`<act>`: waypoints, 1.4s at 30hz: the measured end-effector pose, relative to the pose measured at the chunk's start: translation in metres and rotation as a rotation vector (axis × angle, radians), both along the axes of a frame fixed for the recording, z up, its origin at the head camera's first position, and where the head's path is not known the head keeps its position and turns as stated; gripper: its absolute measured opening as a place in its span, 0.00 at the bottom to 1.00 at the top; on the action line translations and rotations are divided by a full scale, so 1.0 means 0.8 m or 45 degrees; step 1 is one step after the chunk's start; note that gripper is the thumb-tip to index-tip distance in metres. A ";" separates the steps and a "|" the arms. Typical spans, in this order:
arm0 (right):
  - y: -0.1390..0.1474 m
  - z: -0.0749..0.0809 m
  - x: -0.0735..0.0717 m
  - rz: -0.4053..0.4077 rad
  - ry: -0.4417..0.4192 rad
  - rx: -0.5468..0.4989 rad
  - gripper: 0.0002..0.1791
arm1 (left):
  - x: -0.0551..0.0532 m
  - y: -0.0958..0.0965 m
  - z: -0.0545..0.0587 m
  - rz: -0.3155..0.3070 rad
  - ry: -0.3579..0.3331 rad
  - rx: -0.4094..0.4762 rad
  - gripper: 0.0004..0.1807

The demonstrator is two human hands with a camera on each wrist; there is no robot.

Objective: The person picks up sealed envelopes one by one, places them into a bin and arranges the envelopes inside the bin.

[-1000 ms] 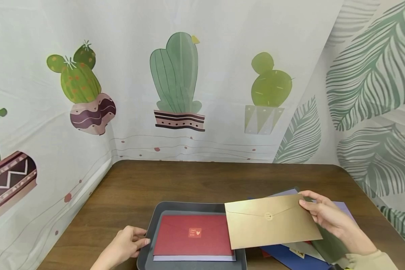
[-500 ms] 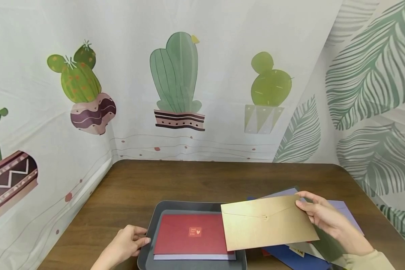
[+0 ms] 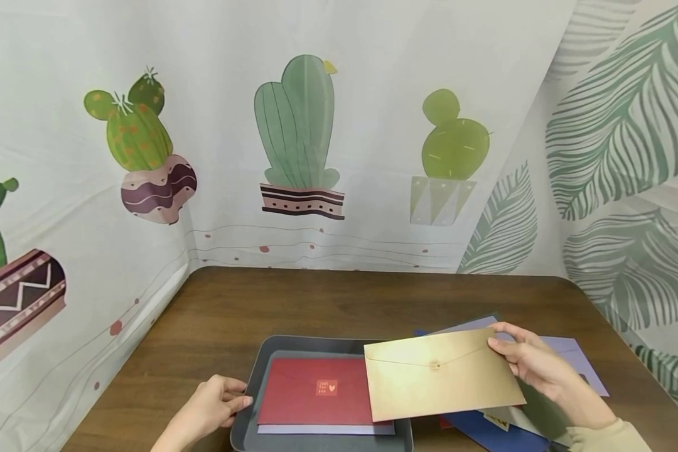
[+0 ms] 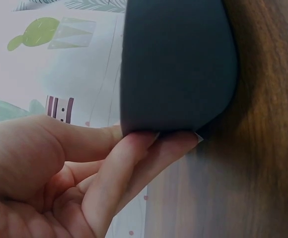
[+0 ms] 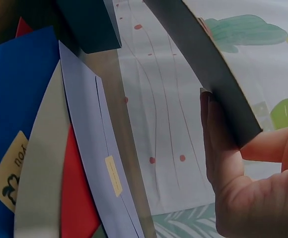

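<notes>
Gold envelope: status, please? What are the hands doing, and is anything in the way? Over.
Left hand gripping grey tray by left rim. Right hand pinching gold envelope by its right end, envelope raised. Red envelope lying in tray; no obstruction visible.

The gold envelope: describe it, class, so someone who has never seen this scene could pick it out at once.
On the brown table, find the dark gray tray with a red envelope in it. At the tray's right side, the right hand holds the gold envelope by its right end. Its shiny gold colour sets it apart from the red envelope and the lilac envelope nearby.
</notes>
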State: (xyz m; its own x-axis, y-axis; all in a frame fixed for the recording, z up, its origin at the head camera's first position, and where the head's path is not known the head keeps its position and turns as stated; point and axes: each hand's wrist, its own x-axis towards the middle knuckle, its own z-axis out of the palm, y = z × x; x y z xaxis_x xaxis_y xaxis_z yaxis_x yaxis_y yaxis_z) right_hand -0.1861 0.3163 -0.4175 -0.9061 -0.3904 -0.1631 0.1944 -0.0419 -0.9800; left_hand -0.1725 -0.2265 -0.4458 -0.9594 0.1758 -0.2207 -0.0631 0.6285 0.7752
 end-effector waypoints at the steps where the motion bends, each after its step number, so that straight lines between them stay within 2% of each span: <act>1: -0.001 0.000 0.000 -0.001 -0.006 0.008 0.09 | 0.000 0.000 0.000 -0.001 -0.002 0.001 0.21; 9: -0.008 0.000 -0.002 -0.012 -0.028 0.027 0.11 | -0.001 -0.001 -0.002 -0.012 0.036 0.031 0.21; 15: -0.015 0.003 -0.005 -0.023 -0.033 0.026 0.15 | -0.001 -0.001 -0.004 -0.005 0.027 0.037 0.21; 23: -0.029 0.002 -0.005 -0.015 -0.028 -0.034 0.07 | 0.000 -0.003 -0.006 -0.018 0.014 0.051 0.20; 32: -0.047 -0.002 -0.007 0.057 -0.006 -0.117 0.05 | -0.001 -0.005 -0.003 -0.029 -0.016 0.056 0.22; 42: -0.065 -0.005 -0.007 0.040 -0.045 -0.109 0.05 | 0.001 -0.005 -0.003 -0.037 -0.020 0.074 0.23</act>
